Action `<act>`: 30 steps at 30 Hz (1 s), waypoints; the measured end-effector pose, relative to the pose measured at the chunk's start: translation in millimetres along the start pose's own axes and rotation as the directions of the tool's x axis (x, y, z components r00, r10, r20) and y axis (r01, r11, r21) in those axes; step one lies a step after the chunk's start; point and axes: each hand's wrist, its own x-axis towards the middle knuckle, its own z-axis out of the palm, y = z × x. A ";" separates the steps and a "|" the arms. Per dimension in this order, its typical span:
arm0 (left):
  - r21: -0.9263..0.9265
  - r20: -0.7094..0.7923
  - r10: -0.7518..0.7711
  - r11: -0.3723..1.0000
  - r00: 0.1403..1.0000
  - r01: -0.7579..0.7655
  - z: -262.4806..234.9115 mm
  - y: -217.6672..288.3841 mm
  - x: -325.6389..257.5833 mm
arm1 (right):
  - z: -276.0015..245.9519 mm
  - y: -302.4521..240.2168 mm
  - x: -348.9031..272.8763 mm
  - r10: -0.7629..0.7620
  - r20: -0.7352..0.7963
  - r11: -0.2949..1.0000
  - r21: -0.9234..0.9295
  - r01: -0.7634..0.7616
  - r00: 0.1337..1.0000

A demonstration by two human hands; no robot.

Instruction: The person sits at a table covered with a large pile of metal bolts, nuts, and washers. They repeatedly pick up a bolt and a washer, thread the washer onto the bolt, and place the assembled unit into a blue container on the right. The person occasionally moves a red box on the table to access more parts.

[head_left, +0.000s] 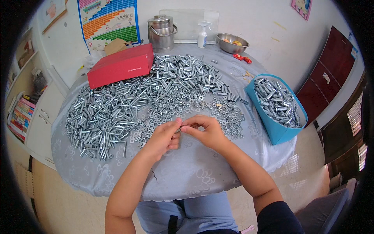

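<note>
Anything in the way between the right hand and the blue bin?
Nothing tall visible. Right of the right hand lie loose small metal rings, low on the table, then bare tablecloth. Only the blue bin's own side wall stands up there.

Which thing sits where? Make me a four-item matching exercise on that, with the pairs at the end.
1. Left hand
2. Bin
3. Red box
4. Bowl

A. at the back, just right of the spray bottle
B. close by the right hand
C. toward the back left of the table
D. on the table's right side, filled with metal parts

Pairs: 1-B, 2-D, 3-C, 4-A
</note>
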 end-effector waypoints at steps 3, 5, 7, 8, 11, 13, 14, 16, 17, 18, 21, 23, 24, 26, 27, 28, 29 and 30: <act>0.046 0.026 0.015 0.999 1.000 -0.016 1.1 0.6 -0.3 | -1.0 -0.5 0.0 -0.070 -0.005 0.994 -0.081 0.069 0.998; 0.037 0.037 0.020 0.999 0.999 -0.021 -0.1 0.6 0.0 | -1.6 -0.5 -0.1 -0.104 -0.001 0.987 -0.120 0.103 0.995; 0.024 0.001 0.014 1.000 1.000 -0.014 2.1 2.1 -0.5 | -2.0 -0.5 -0.3 -0.113 0.003 0.985 -0.130 0.112 0.994; 0.017 -0.018 0.013 1.000 1.000 -0.012 2.9 3.3 -1.0 | -3.0 -2.3 -0.1 -0.105 0.015 0.985 -0.136 0.106 0.994; 0.007 -0.021 0.016 1.000 1.000 -0.016 0.7 1.3 -0.4 | -11.0 -11.7 0.5 -0.048 0.025 0.986 -0.156 0.051 0.999; 0.030 -0.017 0.012 0.999 1.000 -0.011 -2.1 2.2 -1.1 | -23.5 -16.7 2.7 0.034 0.000 0.985 -0.170 -0.033 0.999; 0.044 -0.008 0.007 0.999 1.000 -0.007 -1.5 3.2 -0.7 | -34.5 -15.7 1.6 -0.029 -0.042 0.950 -0.312 0.014 0.999; 0.049 -0.021 0.004 0.999 1.000 -0.003 -1.4 5.0 -2.5 | -59.5 -6.1 0.5 -0.100 -0.095 0.826 -0.563 0.030 0.990; 0.054 -0.024 0.001 0.999 1.000 0.001 0.1 5.6 -2.7 | -72.9 -0.4 -1.2 -0.108 -0.125 0.741 -0.672 -0.004 0.986; 0.043 -0.026 0.002 0.999 1.000 0.000 -0.1 5.4 -2.6 | -81.6 3.4 -2.3 -0.043 -0.158 0.728 -0.682 -0.077 0.987; 0.013 -0.037 0.009 1.000 0.999 -0.009 -2.1 5.0 -2.1 | -94.9 14.8 -5.1 0.126 -0.260 0.663 -0.696 -0.277 0.957; -0.001 -0.048 0.019 1.000 0.999 -0.019 -2.9 4.6 -2.0 | -92.9 11.0 -8.0 0.191 -0.296 0.628 -0.695 -0.348 0.936; 0.003 -0.053 0.016 1.000 0.998 -0.016 -2.1 5.0 -1.9 | -91.8 8.4 -8.6 0.223 -0.314 0.609 -0.695 -0.383 0.923; 0.011 -0.065 0.012 1.000 0.998 -0.011 -0.2 6.3 -2.7 | -94.8 13.6 -8.8 0.246 -0.314 0.593 -0.699 -0.399 0.917; 0.010 -0.063 0.016 1.000 0.998 -0.015 -0.7 5.9 -2.8 | -95.5 15.1 -8.7 0.258 -0.313 0.586 -0.702 -0.405 0.914; 0.009 -0.060 0.020 1.000 0.998 -0.019 -1.6 5.5 -2.8 | -94.8 14.4 -8.5 0.266 -0.321 0.569 -0.708 -0.417 0.909; 0.008 -0.057 0.024 1.000 0.998 -0.023 -2.0 5.4 -2.6 | -93.6 11.9 -8.1 0.274 -0.331 0.552 -0.715 -0.429 0.903; 0.010 -0.058 0.021 1.000 0.998 -0.020 -2.4 5.3 -2.4 | -92.7 10.4 -7.7 0.282 -0.340 0.534 -0.721 -0.441 0.897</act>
